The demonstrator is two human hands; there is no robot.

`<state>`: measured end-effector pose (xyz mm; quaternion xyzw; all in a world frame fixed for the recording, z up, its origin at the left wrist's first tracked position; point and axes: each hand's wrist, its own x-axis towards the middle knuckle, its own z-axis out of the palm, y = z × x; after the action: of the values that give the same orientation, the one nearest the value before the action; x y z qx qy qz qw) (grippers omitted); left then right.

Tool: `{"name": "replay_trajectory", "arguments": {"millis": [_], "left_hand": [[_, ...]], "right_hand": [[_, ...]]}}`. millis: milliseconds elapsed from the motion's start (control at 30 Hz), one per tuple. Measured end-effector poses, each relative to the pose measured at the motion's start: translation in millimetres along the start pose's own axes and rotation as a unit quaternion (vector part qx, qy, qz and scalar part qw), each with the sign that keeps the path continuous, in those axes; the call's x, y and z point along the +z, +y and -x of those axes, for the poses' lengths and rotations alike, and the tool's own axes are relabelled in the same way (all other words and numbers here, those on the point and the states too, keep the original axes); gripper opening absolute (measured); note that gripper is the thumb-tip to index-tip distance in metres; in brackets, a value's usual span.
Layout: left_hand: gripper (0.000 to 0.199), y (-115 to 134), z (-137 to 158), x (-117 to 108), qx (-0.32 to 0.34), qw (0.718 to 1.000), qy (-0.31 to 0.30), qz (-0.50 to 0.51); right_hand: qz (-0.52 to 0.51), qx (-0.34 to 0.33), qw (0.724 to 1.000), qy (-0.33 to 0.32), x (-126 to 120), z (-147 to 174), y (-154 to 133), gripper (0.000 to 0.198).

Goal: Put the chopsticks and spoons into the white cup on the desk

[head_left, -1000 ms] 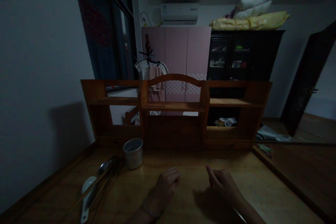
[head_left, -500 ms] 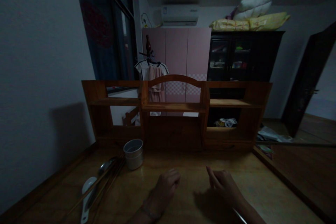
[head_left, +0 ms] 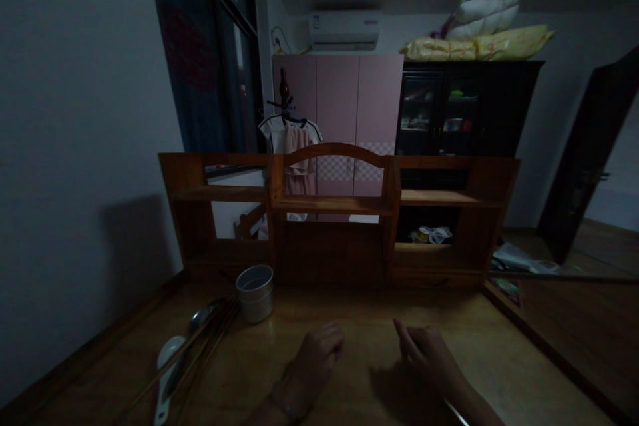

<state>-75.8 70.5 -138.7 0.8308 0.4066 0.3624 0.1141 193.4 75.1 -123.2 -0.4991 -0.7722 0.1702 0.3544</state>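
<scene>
My left hand [head_left: 319, 354] rests low over the wooden tabletop [head_left: 359, 319], its fingers curled in and nothing visible in them; a bracelet circles the wrist. To its right, my right hand [head_left: 425, 351] has one digit stretched forward and apart while the others bend; it holds nothing I can see. A thin pale shiny strip [head_left: 456, 413] shows beside the right forearm. Left of my hands stands an upright grey metal cup [head_left: 255, 303]. Beside it lie several chopsticks [head_left: 200, 353], a metal spoon [head_left: 200, 316] and a white spoon [head_left: 164, 386], partly overlapping.
A wooden shelf unit [head_left: 329, 205] spans the back of the table. A wall [head_left: 90, 146] borders the left side, and a raised wooden edge [head_left: 544, 349] runs along the right. Behind are a pink wardrobe [head_left: 337, 93], a dark cabinet [head_left: 504, 106] and a door [head_left: 579, 166].
The whole view has shifted very slightly. Both hands keep their place and shape, and the cup, chopsticks and spoons lie as before.
</scene>
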Motion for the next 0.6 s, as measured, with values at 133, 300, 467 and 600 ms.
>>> {"name": "replay_trajectory", "arguments": {"millis": [133,300,467,600], "left_hand": [[0.025,-1.0,1.1,1.4,0.005,1.000,0.001,0.001],[0.024,1.0,-0.6,0.6,0.007,1.000,0.001,0.004],[0.024,0.2,-0.9,1.3,0.010,1.000,-0.002,0.011],[0.025,-2.6,0.7,3.8,0.004,1.000,-0.004,0.002]], "right_hand": [[0.006,-0.013,1.000,0.003,0.5,-0.6,0.9,0.068],[0.012,-0.012,1.000,-0.002,1.8,-1.7,3.2,0.069],[0.008,-0.004,1.000,-0.002,0.0,-1.0,-0.1,0.071],[0.005,-0.004,1.000,0.002,-1.1,-0.3,-2.9,0.071]]}}
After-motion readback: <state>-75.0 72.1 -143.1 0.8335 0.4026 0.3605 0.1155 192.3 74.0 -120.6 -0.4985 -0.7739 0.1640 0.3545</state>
